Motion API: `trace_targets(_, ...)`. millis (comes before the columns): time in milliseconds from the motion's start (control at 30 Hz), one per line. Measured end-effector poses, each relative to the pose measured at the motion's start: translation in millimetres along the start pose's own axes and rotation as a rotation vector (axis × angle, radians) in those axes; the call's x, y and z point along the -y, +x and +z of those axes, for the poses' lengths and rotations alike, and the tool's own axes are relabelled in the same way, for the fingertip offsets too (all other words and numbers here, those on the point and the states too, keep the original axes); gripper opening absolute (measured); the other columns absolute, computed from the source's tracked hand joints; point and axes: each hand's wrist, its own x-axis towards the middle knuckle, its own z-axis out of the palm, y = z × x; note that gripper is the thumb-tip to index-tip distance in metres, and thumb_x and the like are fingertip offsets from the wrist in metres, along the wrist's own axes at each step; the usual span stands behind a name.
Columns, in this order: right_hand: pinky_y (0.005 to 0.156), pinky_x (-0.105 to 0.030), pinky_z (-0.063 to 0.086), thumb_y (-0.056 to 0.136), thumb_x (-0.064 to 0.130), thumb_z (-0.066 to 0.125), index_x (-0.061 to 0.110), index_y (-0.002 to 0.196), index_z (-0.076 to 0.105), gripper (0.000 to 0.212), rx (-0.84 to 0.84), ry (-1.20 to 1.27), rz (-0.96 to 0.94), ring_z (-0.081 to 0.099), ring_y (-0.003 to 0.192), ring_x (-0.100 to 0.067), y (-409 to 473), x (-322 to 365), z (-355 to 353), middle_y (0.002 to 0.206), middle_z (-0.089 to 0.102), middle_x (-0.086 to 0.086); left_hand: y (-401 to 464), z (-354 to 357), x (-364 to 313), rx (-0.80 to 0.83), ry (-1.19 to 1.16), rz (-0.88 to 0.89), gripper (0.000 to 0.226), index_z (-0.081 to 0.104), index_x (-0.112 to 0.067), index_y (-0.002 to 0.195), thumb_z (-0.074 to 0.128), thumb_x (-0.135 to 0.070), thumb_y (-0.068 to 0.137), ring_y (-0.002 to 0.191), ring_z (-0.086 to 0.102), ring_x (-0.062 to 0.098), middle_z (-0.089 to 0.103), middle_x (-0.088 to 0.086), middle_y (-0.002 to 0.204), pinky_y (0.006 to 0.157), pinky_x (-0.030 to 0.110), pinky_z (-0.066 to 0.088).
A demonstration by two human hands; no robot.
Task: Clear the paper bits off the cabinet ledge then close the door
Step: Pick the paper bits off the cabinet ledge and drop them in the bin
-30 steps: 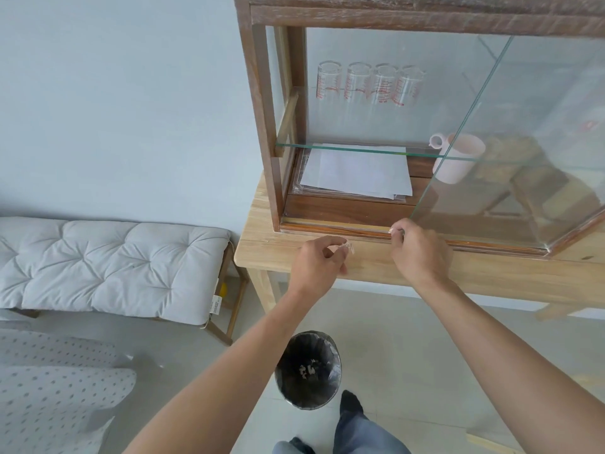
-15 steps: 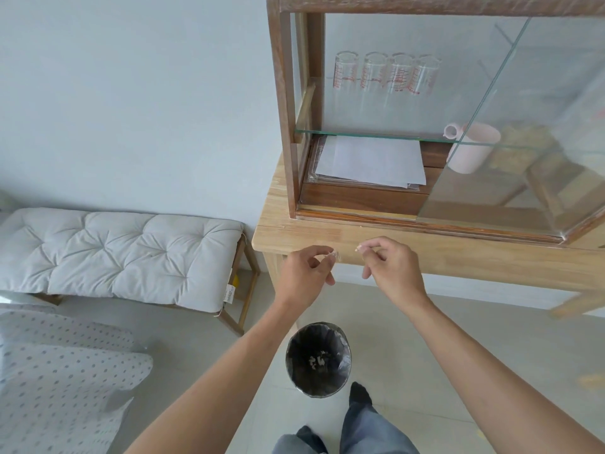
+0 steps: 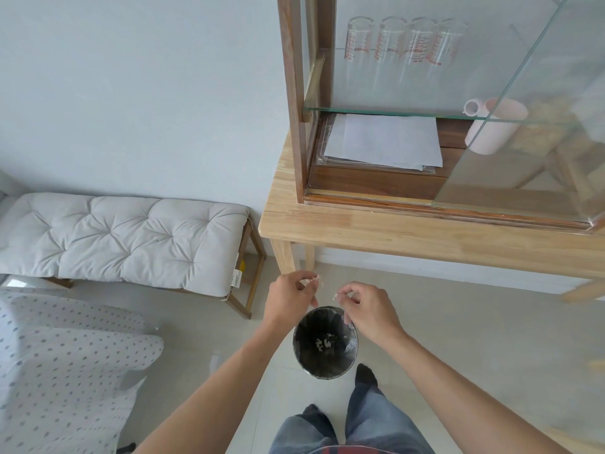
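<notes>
Hands had come down off the cabinet ledge (image 3: 370, 195) within the last second and now hung low over the floor, just above the bin (image 3: 324, 344). A second earlier both were up at the ledge's front edge; half a second earlier they were level with the table (image 3: 425, 235) edge. The left hand (image 3: 288, 303) pinched a few pale paper bits (image 3: 315, 280) between thumb and fingertips, its other fingers curled in. The right hand (image 3: 368, 309) pinched another scrap (image 3: 336, 295) the same way, directly over the bin's rim. More scraps already lay at the bottom of the bin, below both hands. Up and to the right of the hands, the ledge looked bare as far as could be made out, and the glass door (image 3: 530, 132) stood slid aside, the opening uncovered. Judging by this, the clearing was nearly finished: only the drop into the bin remained, then the door to shut.
</notes>
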Motion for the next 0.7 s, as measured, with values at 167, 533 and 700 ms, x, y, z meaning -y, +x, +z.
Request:
trace_targets(167,0.069,-0.029,0.058,0.105,0.034,0.063,0.031,0.132,0.074,0.029,0.100,-0.056,0.070,0.065,0.049,0.006,11,-17,14,0.064,0.079,0.017,10,5,19,0.154,0.051,-0.148,0.037,0.070,-0.026,0.141,0.068,-0.036,0.105,0.050,0.063,-0.005,0.080,-0.011,0.069,0.076,0.028,0.065)
trace_targets(533,0.057,-0.020,0.046,0.107,0.036,0.060,0.028,0.137,0.072,0.034,-0.011,-0.054,0.084,0.060,0.043,0.000,19,-26,-12,0.064,0.076,0.025,21,-8,26,0.121,0.045,-0.218,0.032,0.072,-0.023,0.138,0.062,-0.030,0.108,0.045,0.056,0.004,0.081,-0.012,0.068,0.050,0.018,0.051)
trace_targets(700,0.056,-0.026,0.050,0.107,0.035,0.059,0.029,0.129,0.075,0.027,-0.090,-0.018,0.033,0.062,0.046,-0.008,18,-13,-34,0.067,0.078,0.018,29,-24,5,0.092,-0.012,-0.142,0.031,0.073,-0.022,0.134,0.063,-0.031,0.107,0.042,0.046,0.009,0.082,-0.010,0.070,0.044,0.019,0.045)
